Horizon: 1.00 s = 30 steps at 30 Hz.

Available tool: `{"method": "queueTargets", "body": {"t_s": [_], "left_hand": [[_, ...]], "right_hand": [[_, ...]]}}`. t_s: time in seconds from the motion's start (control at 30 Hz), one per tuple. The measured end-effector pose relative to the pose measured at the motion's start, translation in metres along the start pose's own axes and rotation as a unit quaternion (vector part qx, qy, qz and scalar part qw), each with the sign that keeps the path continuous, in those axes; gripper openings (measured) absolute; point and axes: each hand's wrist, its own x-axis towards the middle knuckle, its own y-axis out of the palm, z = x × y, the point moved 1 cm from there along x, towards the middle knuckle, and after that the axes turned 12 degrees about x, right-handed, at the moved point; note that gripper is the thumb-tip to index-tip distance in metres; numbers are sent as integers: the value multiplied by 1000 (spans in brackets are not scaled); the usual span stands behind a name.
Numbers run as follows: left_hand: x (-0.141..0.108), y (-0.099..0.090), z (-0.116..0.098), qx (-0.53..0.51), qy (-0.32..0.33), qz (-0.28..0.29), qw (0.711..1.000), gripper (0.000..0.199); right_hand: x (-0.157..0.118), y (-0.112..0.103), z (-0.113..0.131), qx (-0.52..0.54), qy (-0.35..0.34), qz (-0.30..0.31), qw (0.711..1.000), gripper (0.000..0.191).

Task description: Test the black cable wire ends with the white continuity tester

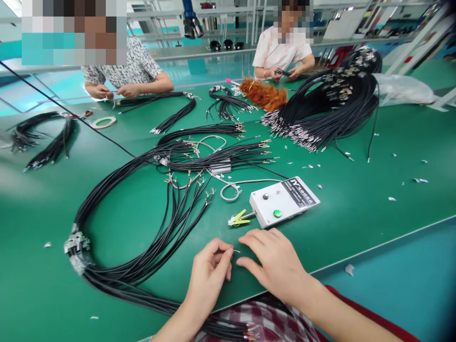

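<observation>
My left hand [213, 266] pinches a thin wire [236, 251], whose pale tip sticks out to the right of the fingertips. The rest of that wire is hidden in the hand. My right hand [270, 256] is just right of the tip, thumb and fingers apart, holding nothing. Beyond my hands lies a white box [281, 202] with a knob, a lit green button and a yellow clip [239, 218] at its front end. To the left a bundle of black cables [107, 190] curves over the green table [285, 280], wrapped with clear tape and with stripped coloured wire ends.
More black cables [228, 327] lie over my lap at the table edge. A large heap of cables [327, 109] stands at the back right, beside orange-brown fluffy material [263, 94]. A tape roll [104, 122] lies far left. Two people work across the table. White scraps are scattered about.
</observation>
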Motion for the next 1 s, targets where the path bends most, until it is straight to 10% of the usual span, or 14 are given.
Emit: {"method": "queueTargets", "body": {"t_s": [0.3,0.57,1.0], "left_hand": [[0,-6,-5,-46,-36,39,998,30],[-2,-9,-7,-93,-82,30,992,30],[7,-14,-16,-15,10,16,1000,21]], "right_hand": [[11,7,8,-16,-68,28,997,24],[1,1,-2,115,72,-25,990,15],[25,-10,-8,-95,-170,15,981,20]]}}
